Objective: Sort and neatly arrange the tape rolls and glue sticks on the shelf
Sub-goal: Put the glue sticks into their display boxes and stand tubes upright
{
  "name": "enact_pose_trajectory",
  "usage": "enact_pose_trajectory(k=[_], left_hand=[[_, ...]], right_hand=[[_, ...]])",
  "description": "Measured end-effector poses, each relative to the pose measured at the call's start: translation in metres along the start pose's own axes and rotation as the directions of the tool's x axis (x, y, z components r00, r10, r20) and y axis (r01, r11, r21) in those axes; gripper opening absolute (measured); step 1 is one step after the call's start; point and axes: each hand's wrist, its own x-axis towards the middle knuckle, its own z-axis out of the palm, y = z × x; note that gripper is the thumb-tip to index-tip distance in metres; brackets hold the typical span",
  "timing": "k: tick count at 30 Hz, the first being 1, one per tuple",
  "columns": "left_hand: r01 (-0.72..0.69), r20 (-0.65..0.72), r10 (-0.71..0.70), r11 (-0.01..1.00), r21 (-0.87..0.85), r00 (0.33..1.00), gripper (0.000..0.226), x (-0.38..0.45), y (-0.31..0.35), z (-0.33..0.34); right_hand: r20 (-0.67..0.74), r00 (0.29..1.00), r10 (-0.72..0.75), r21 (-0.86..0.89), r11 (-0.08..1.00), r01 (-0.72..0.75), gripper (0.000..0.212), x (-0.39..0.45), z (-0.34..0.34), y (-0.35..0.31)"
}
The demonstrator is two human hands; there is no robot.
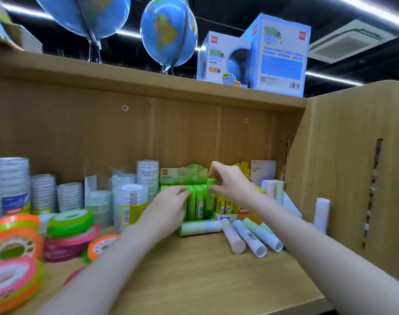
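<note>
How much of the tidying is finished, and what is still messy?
Looks done: clear tape stacks stand in rows at the back left. In hand: the right hand pinches a green glue stick at the green display box, where the left hand rests on the upright sticks. Left: pastel glue sticks lie loose on the shelf, and colourful tape rolls sit jumbled.

Tape rolls (44, 196) left on shelf (194, 269); glue stick box (195, 201) centre; loose tubes (250, 237) right.

Left hand (165, 206): forearm entering from 7 o'clock, fingers extended toward 1 o'clock. Right hand (230, 181): forearm from 4 o'clock, fingers (213, 170) curled, pinching.
</note>
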Motion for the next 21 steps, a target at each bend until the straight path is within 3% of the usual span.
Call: enact_pose_trajectory(k=[7, 12, 17, 19, 21], left_hand=[[-0.016, -0.058, 0.018, 0.999, 0.028, 0.998, 0.045, 0.005, -0.006, 0.002], [-0.019, -0.068, 0.021, 0.999, 0.025, 0.997, 0.045, 0.004, -0.006, 0.005], [-0.018, -0.048, 0.018, 1.0, 0.019, 0.999, 0.046, 0.003, -0.006, 0.004], [-0.006, -0.026, 0.006, 1.0, 0.008, 1.0, 0.046, 0.003, -0.004, 0.002], [0.01, -0.038, -0.011, 1.0, -0.016, 0.999, 0.046, 0.003, 0.0, 0.0]], right_hand=[[0.074, 0.996, 0.052, -0.128, 0.991, -0.042, 0.03, 0.009, 0.024, 0.014], [0.089, 0.995, 0.054, -0.343, 0.939, -0.02, 0.029, 0.011, 0.03, 0.014], [0.231, 0.967, 0.108, -0.273, 0.961, -0.042, 0.041, -0.005, 0.001, 0.019], [0.113, 0.986, 0.126, -0.149, 0.983, -0.109, 0.042, -0.024, -0.02, 0.026], [0.068, 0.985, 0.156, -0.143, 0.979, -0.145, 0.034, -0.045, -0.04, 0.035]])
